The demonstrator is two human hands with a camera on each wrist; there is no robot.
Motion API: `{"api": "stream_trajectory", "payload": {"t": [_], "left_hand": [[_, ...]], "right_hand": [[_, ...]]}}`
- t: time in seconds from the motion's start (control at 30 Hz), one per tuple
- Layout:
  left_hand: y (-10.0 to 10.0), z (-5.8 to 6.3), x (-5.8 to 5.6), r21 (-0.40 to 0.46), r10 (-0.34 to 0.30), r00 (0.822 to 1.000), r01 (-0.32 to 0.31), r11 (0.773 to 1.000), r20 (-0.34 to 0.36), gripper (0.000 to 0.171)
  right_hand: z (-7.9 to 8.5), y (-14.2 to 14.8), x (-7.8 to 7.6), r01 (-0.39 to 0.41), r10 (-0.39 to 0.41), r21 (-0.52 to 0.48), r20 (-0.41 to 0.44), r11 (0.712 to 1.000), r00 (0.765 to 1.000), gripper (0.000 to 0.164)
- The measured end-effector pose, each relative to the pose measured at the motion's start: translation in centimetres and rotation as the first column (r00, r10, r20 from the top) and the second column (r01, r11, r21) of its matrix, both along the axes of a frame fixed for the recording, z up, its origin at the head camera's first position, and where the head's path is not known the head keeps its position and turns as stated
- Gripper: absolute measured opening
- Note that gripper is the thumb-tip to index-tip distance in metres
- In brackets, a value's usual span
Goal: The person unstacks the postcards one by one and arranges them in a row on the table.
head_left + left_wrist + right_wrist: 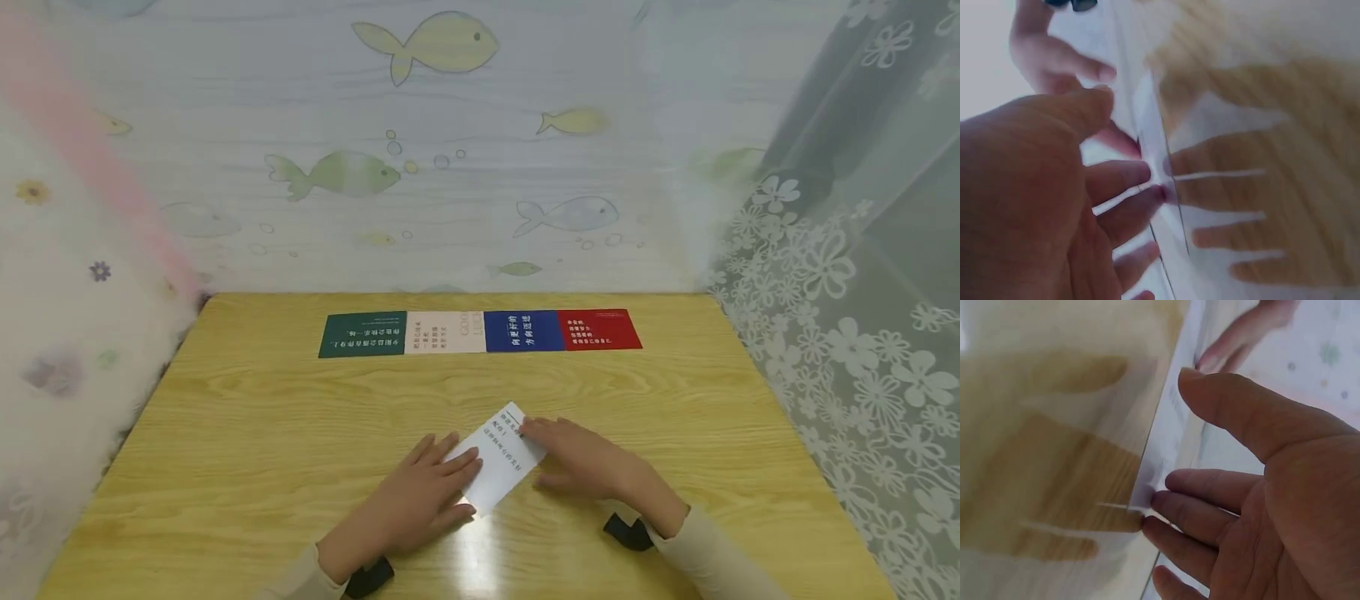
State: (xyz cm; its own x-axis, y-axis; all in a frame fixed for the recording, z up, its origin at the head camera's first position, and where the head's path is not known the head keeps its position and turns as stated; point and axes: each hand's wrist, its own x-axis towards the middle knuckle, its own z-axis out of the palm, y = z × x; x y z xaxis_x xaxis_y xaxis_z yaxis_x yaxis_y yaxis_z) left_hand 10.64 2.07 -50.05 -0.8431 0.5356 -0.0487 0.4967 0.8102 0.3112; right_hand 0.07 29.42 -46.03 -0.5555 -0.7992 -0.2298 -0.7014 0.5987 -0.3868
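A white card [497, 467] printed with dark Chinese characters lies slantwise on the wooden table. My left hand [427, 496] rests over its left edge, fingers extended and fingertips on the card. From the other side, my right hand [592, 462] touches the upper right edge with its fingertips. In the left wrist view the card [1155, 125] appears nearly edge-on, two left fingertips upon it. The right wrist view has the right fingers straight, reaching the edge of the card [1166, 434], with the thumb held apart.
Along the back of the table [247, 400] lies a row of cards: dark green [360, 335], pale pink [444, 333], blue [523, 332] and red [602, 330]. Behind them hangs a fish-patterned curtain [465, 208]. A lace curtain [847, 333] borders the right side.
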Motion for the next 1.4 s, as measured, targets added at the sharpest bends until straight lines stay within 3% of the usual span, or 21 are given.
{"api": "stream_trajectory", "payload": {"t": [0.17, 0.37, 0.5, 0.63, 0.93, 1.13, 1.4], "left_hand": [[-0.8, -0.1, -0.5, -0.018, 0.052, 0.997, -0.054, 0.998, -0.065, 0.062], [-1.8, -0.6, -1.2, -0.029, 0.038, 0.996, -0.040, 0.999, -0.078, 0.064], [-2.8, -0.5, -1.4, 0.008, 0.027, 0.998, -0.027, 1.000, -0.060, 0.070], [-3.9, -0.2, -1.7, 0.051, 0.056, 0.997, -0.053, 0.997, -0.056, 0.081], [-5.0, -0.1, -2.8, 0.019, 0.114, 0.991, -0.113, 0.993, -0.068, 0.105], [-5.1, -0.4, -3.4, 0.027, 0.123, 0.992, -0.122, 0.992, -0.033, 0.108], [-5.3, -0.7, -3.5, 0.070, 0.123, 0.992, -0.123, 0.990, 0.004, 0.097]], "right_hand": [[0.6, 0.3, 2.2, -0.009, 0.012, 0.080, -0.042, 0.997, 0.999, 0.070], [0.2, 0.8, 3.4, -0.023, 0.028, 0.085, -0.065, 0.996, 0.997, 0.074], [-0.5, 1.6, 2.5, -0.009, 0.010, 0.011, -0.082, 1.000, 0.997, 0.083], [-0.7, 2.3, 1.0, -0.004, 0.002, -0.023, -0.077, 1.000, 0.997, 0.099], [-1.3, 1.3, -0.7, 0.056, -0.057, -0.008, -0.079, 0.998, 0.995, 0.108], [-1.9, 0.9, -0.9, 0.072, -0.072, -0.005, -0.059, 0.997, 0.996, 0.108], [-2.1, 0.8, -0.7, 0.110, -0.111, -0.025, -0.039, 0.994, 0.993, 0.102]]}}
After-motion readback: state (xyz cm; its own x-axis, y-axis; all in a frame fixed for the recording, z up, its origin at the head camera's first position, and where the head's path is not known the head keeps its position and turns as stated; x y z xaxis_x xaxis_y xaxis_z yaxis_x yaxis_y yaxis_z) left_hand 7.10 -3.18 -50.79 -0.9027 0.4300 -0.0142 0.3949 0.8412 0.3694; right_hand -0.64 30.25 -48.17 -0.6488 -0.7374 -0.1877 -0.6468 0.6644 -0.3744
